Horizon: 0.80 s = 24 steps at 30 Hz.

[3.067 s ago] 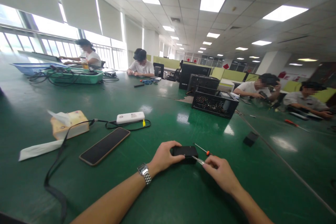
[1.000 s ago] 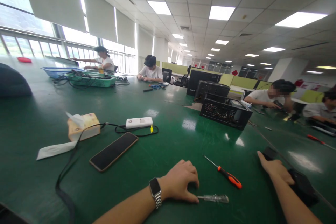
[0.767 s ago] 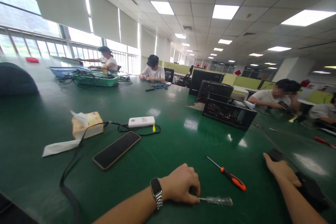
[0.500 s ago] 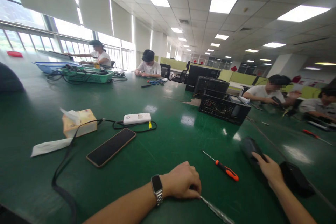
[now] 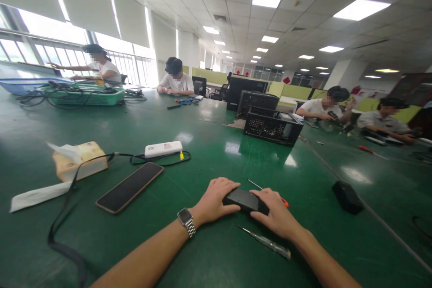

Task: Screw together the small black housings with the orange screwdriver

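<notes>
Between my two hands, low over the green table (image 5: 189,252), is a black box-shaped device (image 5: 245,200). My left hand (image 5: 218,199), with a watch on its wrist, grips the device's left end between thumb and fingers. The right end is held by my right hand (image 5: 275,212). Nearer to me lies a clear-handled screwdriver (image 5: 266,240). An orange and black screwdriver (image 5: 254,184) is behind the device, partly hidden by my right hand. A second black block (image 5: 347,197) rests on the table to the right.
On the left are a phone (image 5: 130,187), a tissue pack (image 5: 81,162), a white power bank (image 5: 164,149) and a black cable. Farther back stand a green basket (image 5: 84,96) of cables and a black metal case (image 5: 272,127). Several people sit around the table.
My right hand has brought the black device leftward from the right side. My left hand has left the clear-handled screwdriver and now grips the device. The view has turned slightly right.
</notes>
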Motion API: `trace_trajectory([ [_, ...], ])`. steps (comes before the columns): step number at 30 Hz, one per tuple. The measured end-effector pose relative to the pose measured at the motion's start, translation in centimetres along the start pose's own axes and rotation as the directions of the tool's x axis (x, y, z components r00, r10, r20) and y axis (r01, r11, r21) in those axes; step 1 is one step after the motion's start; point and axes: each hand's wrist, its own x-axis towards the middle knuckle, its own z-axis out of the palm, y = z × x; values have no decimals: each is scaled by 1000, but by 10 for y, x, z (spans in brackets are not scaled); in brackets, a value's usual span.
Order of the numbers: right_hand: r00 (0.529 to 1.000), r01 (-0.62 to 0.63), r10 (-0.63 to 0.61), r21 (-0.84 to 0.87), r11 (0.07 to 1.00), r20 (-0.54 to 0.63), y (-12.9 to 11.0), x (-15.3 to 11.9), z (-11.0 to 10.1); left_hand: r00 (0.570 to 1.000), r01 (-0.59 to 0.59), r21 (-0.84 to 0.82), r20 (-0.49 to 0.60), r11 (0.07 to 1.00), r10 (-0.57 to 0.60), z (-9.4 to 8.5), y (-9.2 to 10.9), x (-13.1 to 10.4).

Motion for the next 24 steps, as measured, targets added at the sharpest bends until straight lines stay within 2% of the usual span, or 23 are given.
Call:
trace_trajectory([
  [3,998,35,-35,4,999,-51,18,-5,-7,999,48,-13,-5,999,-48,2,-2,-1],
  [7,986,-98,91,-46,994,-137,52,-15,-14,995,103,-38,3,994,-103,1,-2,-1],
  [10,970,-164,171,56,985,-172,66,-17,-14,991,132,-57,0,990,-132,0,-1,-1],
  [12,924,-186,241,201,962,-297,66,-17,-15,990,129,-68,-43,989,-132,-1,-1,-1],
  [14,836,-176,329,354,919,-439,61,-18,-17,987,109,-85,-107,990,-118,-2,-2,-1],
  [16,776,-123,380,471,874,-503,54,-20,-18,981,90,-101,-162,991,-106,-4,-3,-1],
  [17,771,-96,386,506,857,-507,50,-21,-19,978,84,-106,-179,991,-102,-4,-3,-1],
  [19,788,-68,375,537,841,-488,44,-22,-18,977,76,-112,-192,991,-96,-4,-4,-2],
  [24,825,-71,330,494,866,-459,34,-21,-18,980,49,-112,-188,992,-70,-4,-3,-2],
])
